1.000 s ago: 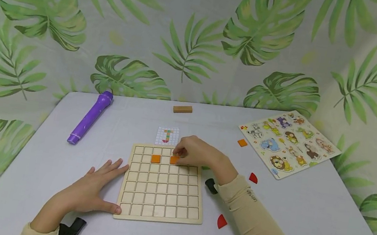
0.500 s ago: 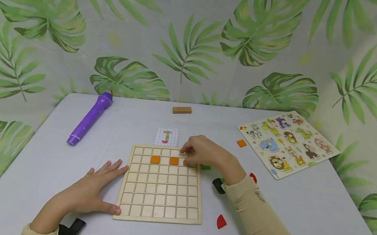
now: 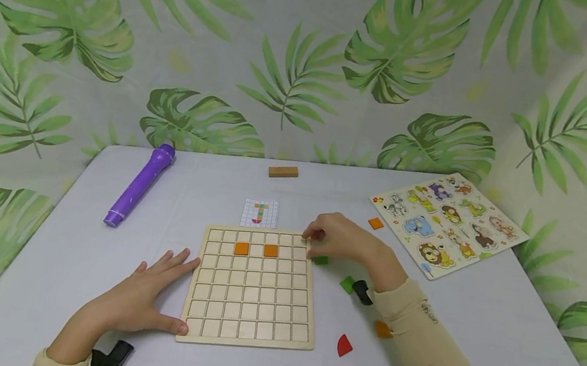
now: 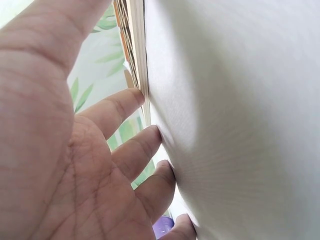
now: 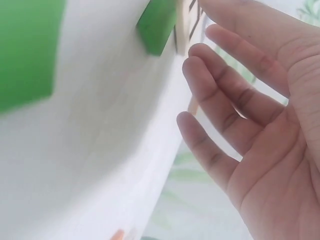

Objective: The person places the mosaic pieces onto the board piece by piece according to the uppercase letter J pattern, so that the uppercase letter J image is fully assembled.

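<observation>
A wooden grid board (image 3: 251, 294) lies flat before me, with two orange square tiles in its second row, the left one (image 3: 242, 249) and the right one (image 3: 271, 250). My left hand (image 3: 142, 296) is spread at the board's left side, its thumb on the near left corner and its index fingertip against the edge. Over the board's far right corner is my right hand (image 3: 344, 239), fingers loosely bent and holding nothing. Beneath it a green tile (image 3: 320, 260) shows beside the board, also seen as a green piece (image 5: 157, 27) in the right wrist view.
A pattern card (image 3: 252, 211) lies beyond the board, with a wooden block (image 3: 283, 172) behind it. A purple tube (image 3: 140, 185) is at left, an animal puzzle board (image 3: 449, 225) at right. Right of the grid are a green piece (image 3: 348, 285), a red quarter piece (image 3: 344, 345) and an orange piece (image 3: 383, 329).
My right hand has let go of the right orange tile and moved right, off the grid's middle. Green pieces and an orange piece came into view; a red piece is now hidden by my sleeve.
</observation>
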The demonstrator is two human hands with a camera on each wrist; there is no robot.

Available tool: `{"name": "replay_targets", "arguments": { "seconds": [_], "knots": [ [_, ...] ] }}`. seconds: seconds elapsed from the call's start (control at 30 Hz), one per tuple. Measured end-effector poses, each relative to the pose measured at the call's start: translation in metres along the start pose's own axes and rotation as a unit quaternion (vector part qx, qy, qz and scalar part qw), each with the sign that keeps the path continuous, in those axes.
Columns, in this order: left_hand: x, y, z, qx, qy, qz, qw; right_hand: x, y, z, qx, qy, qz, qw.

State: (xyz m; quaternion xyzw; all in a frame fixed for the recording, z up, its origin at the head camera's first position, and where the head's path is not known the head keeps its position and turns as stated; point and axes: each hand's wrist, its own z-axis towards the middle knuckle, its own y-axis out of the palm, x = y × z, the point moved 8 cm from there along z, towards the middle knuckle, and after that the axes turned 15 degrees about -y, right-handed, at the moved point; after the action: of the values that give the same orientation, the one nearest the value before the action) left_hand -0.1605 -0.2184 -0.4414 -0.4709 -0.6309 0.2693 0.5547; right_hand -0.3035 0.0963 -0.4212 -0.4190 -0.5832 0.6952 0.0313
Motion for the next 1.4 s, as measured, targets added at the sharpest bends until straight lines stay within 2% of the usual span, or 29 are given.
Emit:
{"name": "replay_targets", "arguments": {
  "seconds": [0.33,0.7,1.4],
  "knots": [
    [0.000,0.000,0.000,0.005,0.002,0.003,1.0000,0.008,-0.005,-0.018,-0.007,0.010,-0.013,0.9998],
    [-0.001,0.000,0.000,0.009,0.001,0.001,1.0000,0.014,-0.002,-0.031,-0.009,-0.001,-0.021,0.9997],
    [0.000,0.000,0.000,0.006,0.000,0.007,1.0000,0.013,-0.001,-0.034,-0.002,-0.021,-0.028,0.9994]
  ]
}}
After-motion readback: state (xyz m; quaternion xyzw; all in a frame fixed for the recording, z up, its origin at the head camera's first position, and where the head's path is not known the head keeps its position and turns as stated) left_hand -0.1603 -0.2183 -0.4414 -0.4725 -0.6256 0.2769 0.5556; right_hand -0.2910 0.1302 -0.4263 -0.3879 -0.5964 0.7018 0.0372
